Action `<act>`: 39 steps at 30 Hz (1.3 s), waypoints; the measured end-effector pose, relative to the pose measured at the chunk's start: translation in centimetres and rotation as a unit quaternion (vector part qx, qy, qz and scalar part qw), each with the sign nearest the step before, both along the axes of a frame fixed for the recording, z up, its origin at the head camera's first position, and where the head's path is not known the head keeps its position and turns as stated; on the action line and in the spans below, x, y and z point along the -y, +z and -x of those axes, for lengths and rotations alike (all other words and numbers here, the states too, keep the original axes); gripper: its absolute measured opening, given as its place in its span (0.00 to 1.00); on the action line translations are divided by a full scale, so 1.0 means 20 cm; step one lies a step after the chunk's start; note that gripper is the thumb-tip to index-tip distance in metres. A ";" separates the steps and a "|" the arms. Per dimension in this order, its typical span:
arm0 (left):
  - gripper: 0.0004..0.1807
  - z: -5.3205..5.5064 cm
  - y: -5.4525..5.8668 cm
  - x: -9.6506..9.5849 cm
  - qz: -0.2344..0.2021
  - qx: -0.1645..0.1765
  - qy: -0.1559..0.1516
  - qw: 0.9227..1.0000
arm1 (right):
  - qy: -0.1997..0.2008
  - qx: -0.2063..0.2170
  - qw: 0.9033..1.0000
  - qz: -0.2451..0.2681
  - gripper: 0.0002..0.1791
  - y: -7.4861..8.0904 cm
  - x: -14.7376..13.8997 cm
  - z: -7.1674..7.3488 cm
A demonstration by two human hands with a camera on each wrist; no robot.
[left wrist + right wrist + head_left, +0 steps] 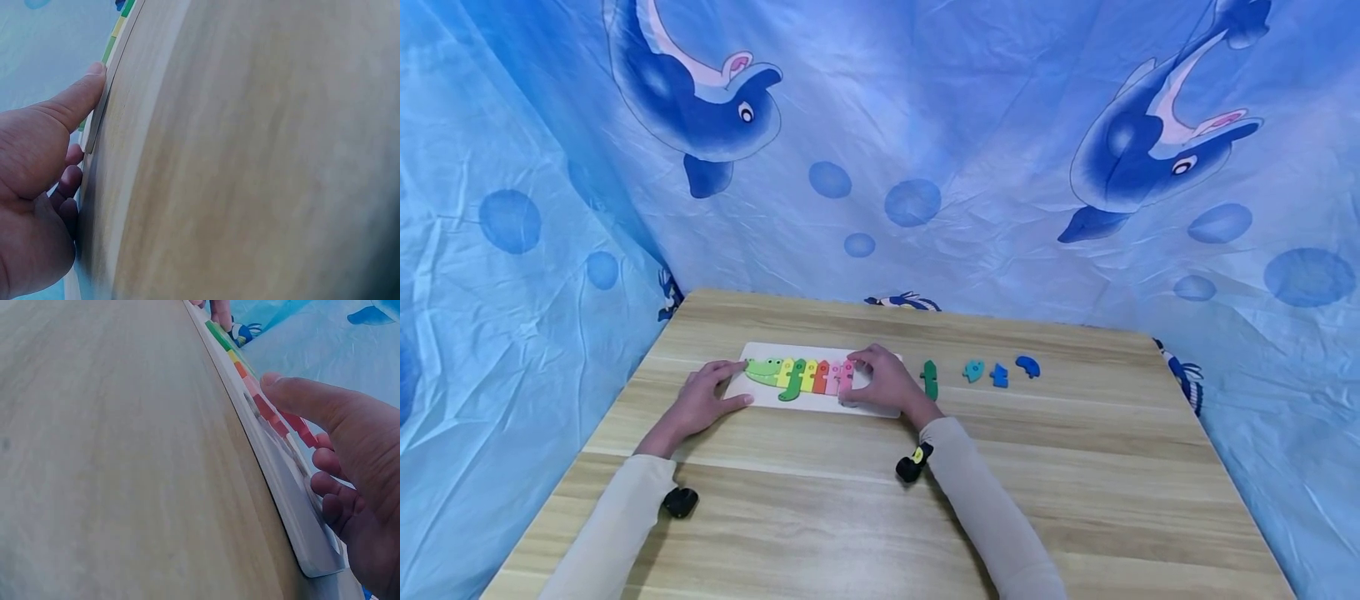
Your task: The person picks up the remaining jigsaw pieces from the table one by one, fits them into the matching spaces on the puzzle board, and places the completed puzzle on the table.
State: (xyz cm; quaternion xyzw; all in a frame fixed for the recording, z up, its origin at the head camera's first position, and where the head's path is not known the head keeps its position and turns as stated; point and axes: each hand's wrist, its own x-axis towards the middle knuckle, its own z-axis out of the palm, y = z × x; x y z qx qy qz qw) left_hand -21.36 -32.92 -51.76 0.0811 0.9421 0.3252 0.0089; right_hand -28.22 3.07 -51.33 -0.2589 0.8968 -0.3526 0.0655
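Note:
A white crocodile puzzle board (805, 405) lies on the table with its light green head at the left and coloured body pieces in a row. My left hand (703, 400) holds the board's left end, thumb at the near edge and fingers by the snout. Over the right part of the board, my right hand (886, 383) pinches a dark pink puzzle piece (300, 428) between thumb and fingers. That piece looks tilted in the right wrist view, beside the pink pieces in the row. The hand hides much of the board's right end.
Right of the board lie a dark green piece (930, 380), a teal piece (973, 371), a blue piece (999, 376) and a curved blue piece (1028, 366). The wooden table (820, 508) is backed by a blue dolphin-print cloth (1000, 150).

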 end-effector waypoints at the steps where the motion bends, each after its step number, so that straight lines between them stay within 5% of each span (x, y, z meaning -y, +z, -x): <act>1: 0.41 0.00 0.00 0.00 0.001 0.001 0.001 1.000 | 0.000 0.001 1.000 -0.001 0.43 0.00 0.00 0.00; 39: 0.42 0.02 -0.02 0.02 0.003 -0.003 -0.006 1.000 | -0.006 0.011 1.000 -0.025 0.46 0.00 0.03 0.01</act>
